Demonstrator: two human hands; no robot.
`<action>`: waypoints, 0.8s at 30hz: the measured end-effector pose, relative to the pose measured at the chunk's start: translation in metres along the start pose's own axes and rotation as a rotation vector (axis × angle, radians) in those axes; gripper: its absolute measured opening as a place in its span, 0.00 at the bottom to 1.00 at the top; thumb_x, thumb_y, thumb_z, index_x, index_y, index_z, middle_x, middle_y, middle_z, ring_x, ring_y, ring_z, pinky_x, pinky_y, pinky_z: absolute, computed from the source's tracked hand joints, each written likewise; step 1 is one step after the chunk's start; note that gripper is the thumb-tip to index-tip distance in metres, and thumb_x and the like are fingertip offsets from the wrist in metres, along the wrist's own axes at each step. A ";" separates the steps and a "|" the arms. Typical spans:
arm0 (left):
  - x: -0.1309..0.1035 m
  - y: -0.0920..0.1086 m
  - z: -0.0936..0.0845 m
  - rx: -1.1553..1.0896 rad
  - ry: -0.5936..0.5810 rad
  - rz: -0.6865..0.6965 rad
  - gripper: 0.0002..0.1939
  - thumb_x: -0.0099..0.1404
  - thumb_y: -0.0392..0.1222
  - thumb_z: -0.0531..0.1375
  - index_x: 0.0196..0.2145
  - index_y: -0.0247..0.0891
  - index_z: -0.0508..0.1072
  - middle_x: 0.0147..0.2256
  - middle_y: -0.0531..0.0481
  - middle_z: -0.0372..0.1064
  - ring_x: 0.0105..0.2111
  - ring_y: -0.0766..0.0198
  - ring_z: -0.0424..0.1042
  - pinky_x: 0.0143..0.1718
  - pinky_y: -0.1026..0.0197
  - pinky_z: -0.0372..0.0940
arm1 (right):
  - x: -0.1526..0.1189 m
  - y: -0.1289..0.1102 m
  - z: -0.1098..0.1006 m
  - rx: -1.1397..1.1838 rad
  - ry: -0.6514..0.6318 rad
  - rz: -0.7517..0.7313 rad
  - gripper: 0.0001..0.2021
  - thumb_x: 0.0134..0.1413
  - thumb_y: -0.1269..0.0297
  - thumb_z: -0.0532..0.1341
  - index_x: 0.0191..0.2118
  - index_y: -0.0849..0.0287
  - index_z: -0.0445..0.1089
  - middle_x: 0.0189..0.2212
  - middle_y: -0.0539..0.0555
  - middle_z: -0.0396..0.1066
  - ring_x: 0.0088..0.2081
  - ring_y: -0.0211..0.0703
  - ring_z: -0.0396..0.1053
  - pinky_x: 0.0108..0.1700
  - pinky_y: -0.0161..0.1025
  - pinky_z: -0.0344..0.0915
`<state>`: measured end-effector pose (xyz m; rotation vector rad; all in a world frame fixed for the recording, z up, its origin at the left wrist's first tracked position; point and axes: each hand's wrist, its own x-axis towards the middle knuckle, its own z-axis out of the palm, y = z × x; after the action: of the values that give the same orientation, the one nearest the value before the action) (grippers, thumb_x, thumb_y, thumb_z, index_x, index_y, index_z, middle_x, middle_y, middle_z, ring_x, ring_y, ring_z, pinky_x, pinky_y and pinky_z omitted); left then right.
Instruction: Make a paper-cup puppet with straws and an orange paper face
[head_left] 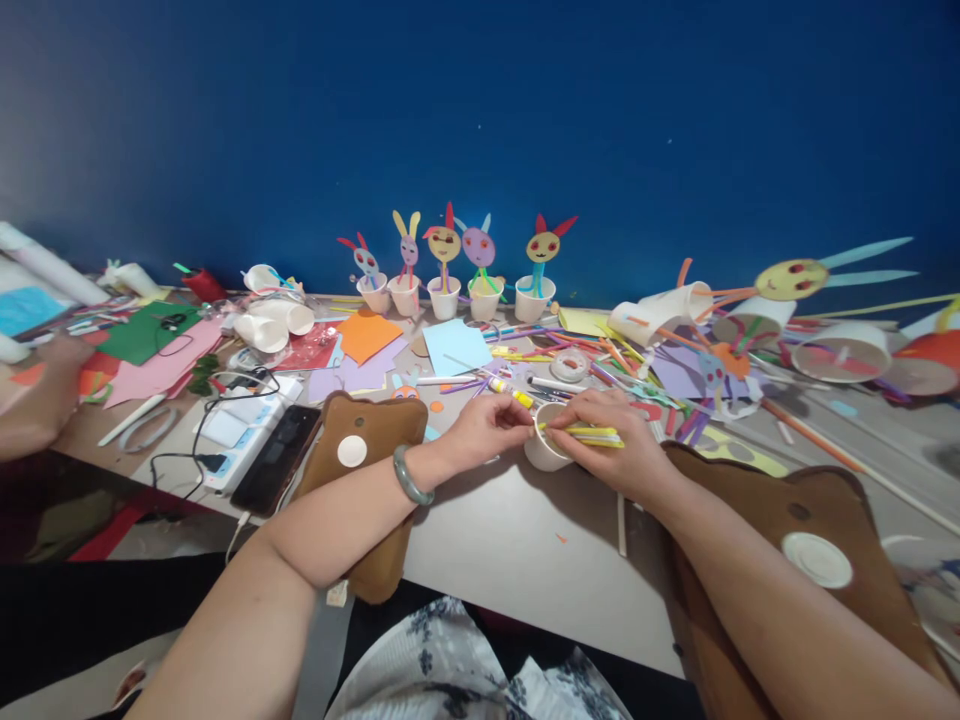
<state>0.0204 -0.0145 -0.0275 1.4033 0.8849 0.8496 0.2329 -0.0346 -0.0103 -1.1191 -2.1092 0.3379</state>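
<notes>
A white paper cup (546,457) stands on the table between my hands. My left hand (491,432) comes in from the left, its thumb and fingertips closed together at the cup's rim. My right hand (611,440) is closed round several thin yellow strips (592,436), which may be pipe cleaners or paper. They point across the cup's mouth, and their far ends stick out past my fingers. The right fingertips also touch the cup's rim. What lies inside the cup is mostly hidden by my fingers.
Finished cup puppets (444,300) line the blue wall. Coloured paper (456,348), markers and pipe cleaners lie behind my hands. Brown bear-shaped pouches (360,500) flank my arms. A power strip (251,435) and phone (276,460) are at left. Another person's hand (60,365) rests far left.
</notes>
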 end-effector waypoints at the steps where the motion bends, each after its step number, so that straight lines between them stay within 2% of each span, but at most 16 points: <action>1: 0.000 -0.001 0.000 0.016 -0.003 0.006 0.08 0.56 0.37 0.69 0.32 0.32 0.76 0.29 0.50 0.74 0.29 0.69 0.70 0.33 0.64 0.65 | 0.000 0.000 0.000 -0.001 -0.004 0.000 0.06 0.59 0.62 0.64 0.30 0.52 0.75 0.30 0.51 0.76 0.35 0.48 0.73 0.44 0.48 0.60; 8: -0.002 -0.003 0.003 0.127 0.040 0.077 0.02 0.53 0.32 0.65 0.27 0.33 0.74 0.25 0.54 0.70 0.26 0.70 0.67 0.29 0.66 0.61 | 0.002 0.000 0.001 -0.005 -0.022 -0.062 0.06 0.58 0.65 0.63 0.29 0.52 0.75 0.30 0.51 0.75 0.35 0.47 0.73 0.43 0.48 0.60; 14: -0.006 0.002 0.009 0.080 0.080 0.028 0.05 0.50 0.30 0.64 0.25 0.34 0.71 0.24 0.56 0.69 0.25 0.71 0.65 0.28 0.66 0.61 | 0.003 0.001 0.001 0.004 -0.037 -0.085 0.07 0.58 0.65 0.64 0.29 0.52 0.74 0.30 0.51 0.75 0.35 0.46 0.73 0.44 0.47 0.60; 20: -0.004 0.010 0.004 0.047 0.036 -0.010 0.05 0.48 0.30 0.64 0.25 0.34 0.71 0.24 0.56 0.69 0.25 0.71 0.66 0.28 0.66 0.61 | 0.001 -0.003 0.002 -0.014 -0.002 -0.108 0.04 0.59 0.64 0.65 0.32 0.51 0.75 0.30 0.49 0.77 0.36 0.47 0.74 0.44 0.47 0.57; 24: 0.000 0.007 0.002 0.028 0.028 -0.021 0.06 0.48 0.30 0.64 0.25 0.34 0.71 0.23 0.56 0.68 0.24 0.72 0.64 0.28 0.66 0.60 | 0.002 -0.003 0.002 -0.084 -0.005 -0.145 0.06 0.61 0.63 0.64 0.32 0.51 0.74 0.28 0.48 0.77 0.33 0.46 0.72 0.42 0.47 0.55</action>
<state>0.0220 -0.0154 -0.0208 1.4068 0.9341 0.8453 0.2287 -0.0347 -0.0086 -1.0058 -2.2122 0.1854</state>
